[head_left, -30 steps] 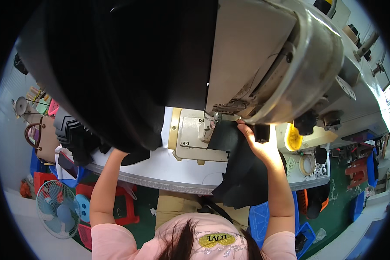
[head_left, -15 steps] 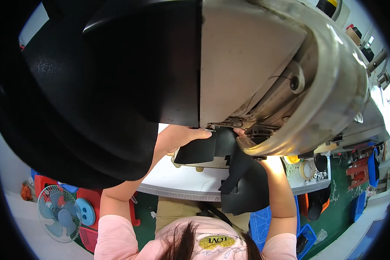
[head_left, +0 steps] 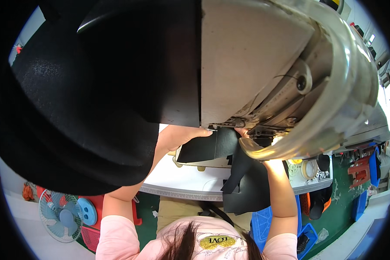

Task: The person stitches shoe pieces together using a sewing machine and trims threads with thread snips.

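In front of me stands a sewing machine (head_left: 255,56) with a pale body panel. Under its head lie black leather-like pieces (head_left: 227,143), meeting along a straight line. My left hand (head_left: 182,136) is closed on the left black piece (head_left: 198,149) near the needle area, thumb on top and the other fingers mostly hidden. My right hand (head_left: 242,131) reaches the pieces from the other side; only a fingertip shows past the machine's clear curved guard (head_left: 351,86). A larger black piece (head_left: 249,186) hangs over the table's front edge below my right hand.
A white table (head_left: 190,177) has a ruler strip (head_left: 177,193) along its front edge. Tape rolls (head_left: 308,169) lie at its right. A big black curved shape (head_left: 73,108) blocks the upper left. A fan (head_left: 61,216) stands lower left; blue crates (head_left: 307,238) sit lower right.
The left black piece has shifted slightly, its right edge now level with the piece beside it instead of standing apart. Both hands stay nearly in place. The whole view has moved a little.
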A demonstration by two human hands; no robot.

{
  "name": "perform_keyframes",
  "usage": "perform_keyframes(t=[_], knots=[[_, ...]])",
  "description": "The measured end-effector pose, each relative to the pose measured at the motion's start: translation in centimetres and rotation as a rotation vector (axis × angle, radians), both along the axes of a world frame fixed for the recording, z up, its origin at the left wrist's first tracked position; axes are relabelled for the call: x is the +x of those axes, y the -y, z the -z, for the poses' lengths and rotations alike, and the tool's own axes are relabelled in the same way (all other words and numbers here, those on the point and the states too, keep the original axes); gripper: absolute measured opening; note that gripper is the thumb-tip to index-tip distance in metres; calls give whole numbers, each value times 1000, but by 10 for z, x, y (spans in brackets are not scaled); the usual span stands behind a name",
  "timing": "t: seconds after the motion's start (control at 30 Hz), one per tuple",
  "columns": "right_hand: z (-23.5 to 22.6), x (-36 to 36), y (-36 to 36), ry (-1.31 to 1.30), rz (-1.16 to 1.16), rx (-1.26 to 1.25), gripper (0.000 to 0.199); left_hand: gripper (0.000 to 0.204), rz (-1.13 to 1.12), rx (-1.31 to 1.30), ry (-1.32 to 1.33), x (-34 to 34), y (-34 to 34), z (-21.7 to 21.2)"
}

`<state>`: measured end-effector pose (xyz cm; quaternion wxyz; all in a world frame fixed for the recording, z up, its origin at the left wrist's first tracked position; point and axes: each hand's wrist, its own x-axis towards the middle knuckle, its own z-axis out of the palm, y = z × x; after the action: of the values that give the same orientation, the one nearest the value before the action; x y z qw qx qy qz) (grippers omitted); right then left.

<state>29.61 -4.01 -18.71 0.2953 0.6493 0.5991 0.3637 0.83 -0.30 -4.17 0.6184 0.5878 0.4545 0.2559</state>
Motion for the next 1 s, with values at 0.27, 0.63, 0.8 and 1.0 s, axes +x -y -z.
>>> perform_keyframes(t=[0.27, 0.63, 0.8, 1.0], knots=[[-8, -4, -6, -1333, -392, 11, 49, 26, 94, 25, 62, -3, -8, 2], [-1, -3, -10, -1488, -446, -1, 34, 29, 103, 75, 73, -2, -8, 3], [11, -3, -17, -1525, -473, -3, 28, 25, 118, 115, 73, -2, -9, 2], [-40, -28, 11, -679, -649, 658, 12, 18, 126, 105, 107, -2, -11, 6]])
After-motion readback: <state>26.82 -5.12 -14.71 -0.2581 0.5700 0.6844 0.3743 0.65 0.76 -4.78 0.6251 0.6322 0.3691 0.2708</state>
